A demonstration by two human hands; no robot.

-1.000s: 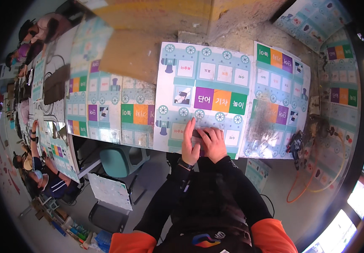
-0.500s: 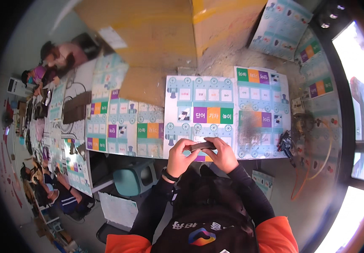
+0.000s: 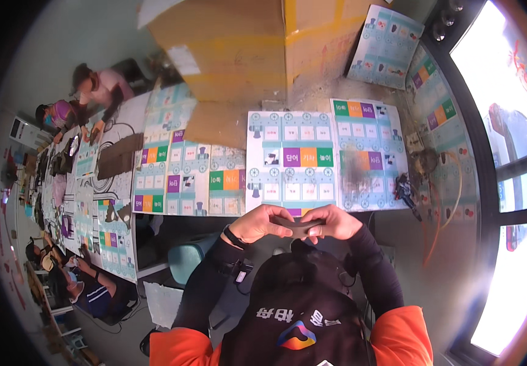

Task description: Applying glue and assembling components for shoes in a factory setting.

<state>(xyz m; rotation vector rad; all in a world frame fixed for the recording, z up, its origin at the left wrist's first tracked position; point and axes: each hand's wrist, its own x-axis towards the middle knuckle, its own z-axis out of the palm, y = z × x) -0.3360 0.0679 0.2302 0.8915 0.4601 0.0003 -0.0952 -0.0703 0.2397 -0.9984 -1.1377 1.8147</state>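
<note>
A small flat dark grey piece (image 3: 298, 224) sits pinched between both hands, left hand (image 3: 257, 223) and right hand (image 3: 332, 222), at the table's near edge (image 3: 312, 212). Beyond lies a pale blue game sheet with purple, orange and green squares (image 3: 291, 161), then a big brown cardboard box (image 3: 245, 49).

Single head-worn fisheye view, looking steeply down, close above hands, table edge probably just beyond

Two hands, left hand (image 3: 262, 223) and right hand (image 3: 332, 222), at 6 o'clock, sharing one dark flat piece (image 3: 299, 224). One large cardboard box (image 3: 245, 49) at 12 o'clock. Two printed boards (image 3: 291, 161) at centre, one more (image 3: 385, 46) at 1 o'clock. One teal chair (image 3: 184, 259) at 8 o'clock.
</note>
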